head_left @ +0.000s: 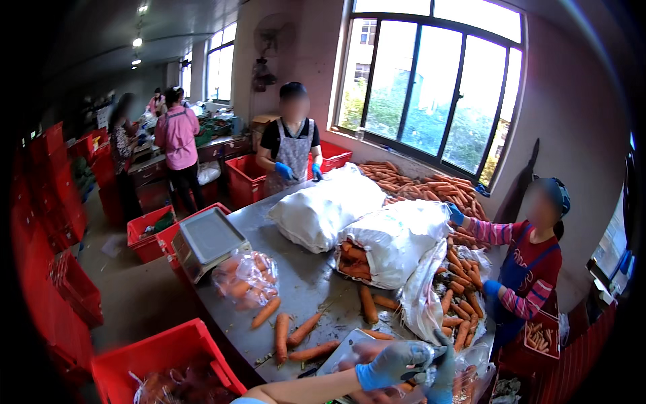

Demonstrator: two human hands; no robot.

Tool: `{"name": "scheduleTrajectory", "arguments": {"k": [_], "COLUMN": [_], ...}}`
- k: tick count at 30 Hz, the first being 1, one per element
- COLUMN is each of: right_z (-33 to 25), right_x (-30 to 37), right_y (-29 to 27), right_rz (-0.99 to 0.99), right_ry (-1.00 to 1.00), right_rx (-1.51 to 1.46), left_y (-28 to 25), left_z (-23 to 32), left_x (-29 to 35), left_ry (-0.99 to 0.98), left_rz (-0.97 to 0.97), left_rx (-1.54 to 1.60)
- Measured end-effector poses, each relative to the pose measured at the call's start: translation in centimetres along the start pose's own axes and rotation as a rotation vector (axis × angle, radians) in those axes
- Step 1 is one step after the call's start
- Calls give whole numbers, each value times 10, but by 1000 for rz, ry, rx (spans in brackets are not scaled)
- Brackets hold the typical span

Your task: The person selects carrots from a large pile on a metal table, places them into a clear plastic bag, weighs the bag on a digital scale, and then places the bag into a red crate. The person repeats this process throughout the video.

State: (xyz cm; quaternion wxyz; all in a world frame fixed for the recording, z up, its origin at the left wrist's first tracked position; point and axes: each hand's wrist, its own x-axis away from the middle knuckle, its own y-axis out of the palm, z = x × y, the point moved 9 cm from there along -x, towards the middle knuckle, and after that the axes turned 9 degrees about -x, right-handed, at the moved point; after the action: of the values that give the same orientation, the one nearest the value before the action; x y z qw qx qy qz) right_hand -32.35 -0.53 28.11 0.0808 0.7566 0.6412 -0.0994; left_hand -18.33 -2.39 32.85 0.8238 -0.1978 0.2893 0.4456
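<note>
My left hand (393, 365), in a blue glove with a grey, dirty palm, reaches in from the bottom edge with its fingers curled closed. Right beside its fingertips is my right hand (441, 370), gloved too, its fingers close together. What they pinch between them is too small and blurred to name. A clear plastic bag (471, 369) with carrots shows just right of my right hand. Behind my left hand lies a pale flat tray-like surface (342, 350), partly hidden. Loose carrots (282, 337) lie on the metal table to the left of my hands.
Two white sacks (326, 209) stand mid-table, one spilling carrots. A scale (210, 236) and a bagged bunch of carrots (246, 277) sit at left. A carrot heap (431, 185) lies by the window. A red crate (165, 357) is near left. Co-workers stand across and right.
</note>
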Motion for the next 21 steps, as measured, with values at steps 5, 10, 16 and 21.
{"name": "scheduleTrajectory", "arguments": {"k": [5, 10, 16, 21], "right_z": [9, 12, 185, 103], "right_x": [1, 12, 17, 2], "right_y": [22, 25, -150, -119], "right_rz": [-155, -238, 229, 179], "right_ry": [87, 135, 255, 76], "right_rx": [71, 85, 597, 417], "left_y": [39, 31, -22, -27], "left_z": [-29, -54, -103, -90], "left_x": [15, 33, 88, 69], "left_ry": [5, -85, 115, 0], "left_rz": [-229, -96, -249, -258], "left_rx": [-345, -168, -904, -1157]}}
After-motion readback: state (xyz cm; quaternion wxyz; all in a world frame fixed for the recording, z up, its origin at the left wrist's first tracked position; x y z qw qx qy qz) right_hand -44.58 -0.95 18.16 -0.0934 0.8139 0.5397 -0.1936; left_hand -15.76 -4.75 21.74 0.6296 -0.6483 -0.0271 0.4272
